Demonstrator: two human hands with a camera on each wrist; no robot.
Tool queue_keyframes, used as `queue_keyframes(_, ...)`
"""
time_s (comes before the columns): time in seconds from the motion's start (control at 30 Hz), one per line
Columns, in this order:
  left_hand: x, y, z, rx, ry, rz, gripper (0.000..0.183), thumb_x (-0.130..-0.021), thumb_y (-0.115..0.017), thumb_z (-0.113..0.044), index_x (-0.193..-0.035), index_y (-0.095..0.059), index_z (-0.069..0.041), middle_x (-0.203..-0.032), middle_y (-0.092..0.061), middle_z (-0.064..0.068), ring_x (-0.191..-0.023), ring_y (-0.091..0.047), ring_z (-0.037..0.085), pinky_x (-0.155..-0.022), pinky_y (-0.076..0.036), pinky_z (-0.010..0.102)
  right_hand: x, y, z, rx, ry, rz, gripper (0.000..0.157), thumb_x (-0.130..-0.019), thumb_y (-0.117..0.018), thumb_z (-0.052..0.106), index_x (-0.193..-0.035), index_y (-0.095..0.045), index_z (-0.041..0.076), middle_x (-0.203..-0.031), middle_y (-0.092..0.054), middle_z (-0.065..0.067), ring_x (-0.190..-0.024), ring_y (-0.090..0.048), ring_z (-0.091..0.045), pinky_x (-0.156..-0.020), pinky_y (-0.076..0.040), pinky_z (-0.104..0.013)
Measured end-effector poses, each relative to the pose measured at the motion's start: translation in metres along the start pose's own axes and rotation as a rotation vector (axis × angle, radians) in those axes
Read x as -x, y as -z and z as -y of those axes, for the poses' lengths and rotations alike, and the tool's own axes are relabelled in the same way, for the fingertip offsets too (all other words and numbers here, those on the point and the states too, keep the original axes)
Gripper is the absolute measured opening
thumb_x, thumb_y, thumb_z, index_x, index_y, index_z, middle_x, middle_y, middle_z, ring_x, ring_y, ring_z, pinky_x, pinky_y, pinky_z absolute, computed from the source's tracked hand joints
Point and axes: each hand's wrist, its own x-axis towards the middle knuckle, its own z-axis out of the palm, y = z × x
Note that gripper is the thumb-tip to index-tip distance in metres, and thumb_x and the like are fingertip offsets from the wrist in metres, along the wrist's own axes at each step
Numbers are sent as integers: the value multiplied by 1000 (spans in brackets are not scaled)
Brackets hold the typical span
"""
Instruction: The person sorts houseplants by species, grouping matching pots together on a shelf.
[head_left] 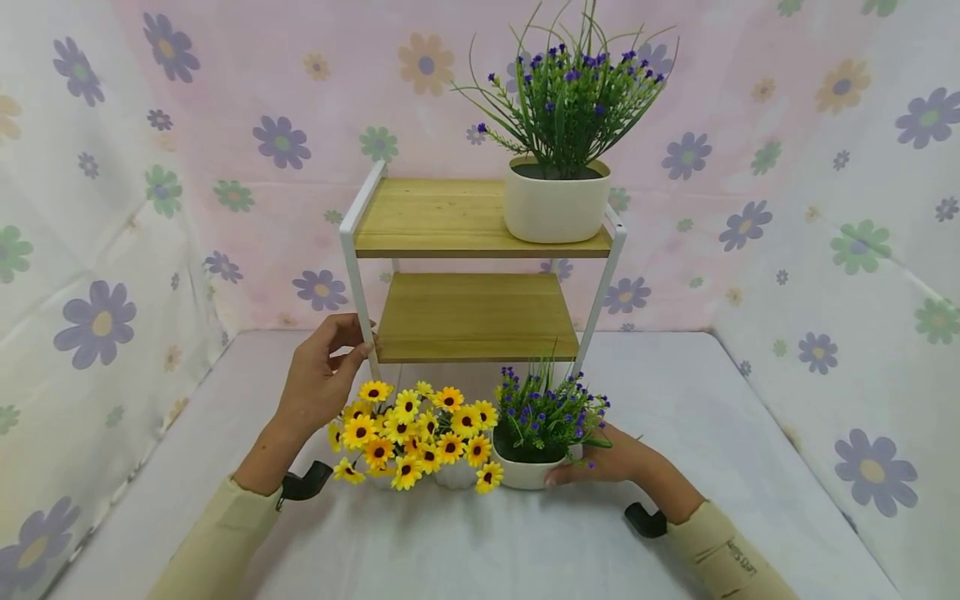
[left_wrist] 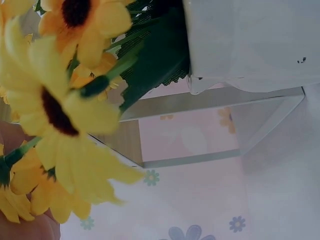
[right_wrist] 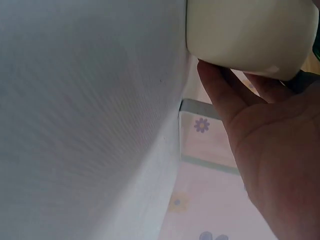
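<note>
Shelf (head_left: 416,200) stands upright in front of you; your left hand (head_left: 318,379) pinches its left front post (head_left: 354,279) between thumb and fingers, near the level of the lower board (head_left: 480,317). Your right hand (head_left: 615,454), well apart from the left, has its fingers against the right end of the small pot (head_left: 521,475) with purple flowers (head_left: 543,410); can't tell if it grips or only touches. That pot sits on the white table (head_left: 450,550), in front of the shelf's right side. Just left of it, yellow flowers (head_left: 407,429) spread over a white pot (left_wrist: 250,45), mostly hidden from the head view. Bigger pot (head_left: 557,208), also purple-flowered, is on the top board's right end. Flowered pink cloth (head_left: 442,125) hangs behind.
</note>
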Motion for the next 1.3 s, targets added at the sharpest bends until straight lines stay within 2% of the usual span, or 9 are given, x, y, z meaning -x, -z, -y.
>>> queue_keyframes(0.1, 0, 0, 1, 5, 5, 0, 30, -102, -65, 6, -131, -59, 4, -113, -71, 11, -104, -74, 28, -86, -57, 13, 1, -2, 3, 42, -22, -22, 92, -81, -94, 39, -154, -48, 7, -153, -55, -8, -143, -49, -33, -114, -41, -66)
queue_keyframes(0.2, 1, -1, 0, 6, 6, 0, 30, -102, -65, 6, -131, -60, 1, -113, -72, 11, -104, -75, 28, -86, -57, 13, 2, -4, 5, 66, -43, -32, 90, -82, -93, 43, -153, -48, 7, -151, -56, -8, -141, -50, -33, -114, -42, -66)
queue_keyframes(0.43, 2, -1, 1, -2, 20, 4, 31, -102, -65, 5, -132, -59, 1, -114, -71, 10, -105, -74, 23, -87, -57, 13, 2, -5, 5, 99, -37, -11, 75, -88, -87, 48, -147, -57, 13, -140, -64, 3, -126, -57, -15, -104, -52, -48)
queue_keyframes(0.67, 1, -2, 0, -2, 17, 4, 32, -102, -65, 6, -133, -60, 0, -115, -71, 11, -106, -73, 22, -87, -56, 12, 3, -1, 6, 121, -48, -21, 70, -88, -86, 51, -142, -61, 15, -133, -67, 7, -120, -60, -12, -99, -54, -43)
queue_keyframes(0.77, 1, -2, 0, 3, 13, 3, 32, -102, -65, 6, -132, -60, 0, -114, -71, 11, -105, -74, 23, -87, -56, 12, 5, 3, 8, 118, -31, -34, 66, -88, -87, 47, -140, -62, 16, -131, -67, 8, -117, -60, -10, -97, -54, -40)
queue_keyframes(0.87, 1, -2, 0, 6, 8, 1, 31, -102, -65, 6, -132, -60, 0, -114, -71, 11, -104, -74, 26, -86, -57, 13, 6, 7, 12, 120, -24, -60, 69, -87, -88, 46, -142, -61, 15, -133, -66, 6, -118, -59, -12, -98, -53, -44)
queue_keyframes(1.03, 0, -1, 1, 10, 2, -2, 30, -102, -64, 7, -131, -60, 1, -113, -71, 11, -103, -74, 27, -85, -57, 13, 7, 14, 18, 124, -81, -88, 76, -85, -88, 52, -145, -58, 16, -137, -64, 5, -124, -58, -16, -103, -52, -51)
queue_keyframes(1.3, 0, 0, 0, 4, -7, -1, 31, -101, -65, 8, -131, -60, 2, -112, -71, 11, -103, -75, 29, -85, -57, 13, 10, 28, 34, 138, -56, -148, 74, -84, -92, 44, -143, -60, 13, -138, -65, 2, -130, -59, -24, -105, -52, -56)
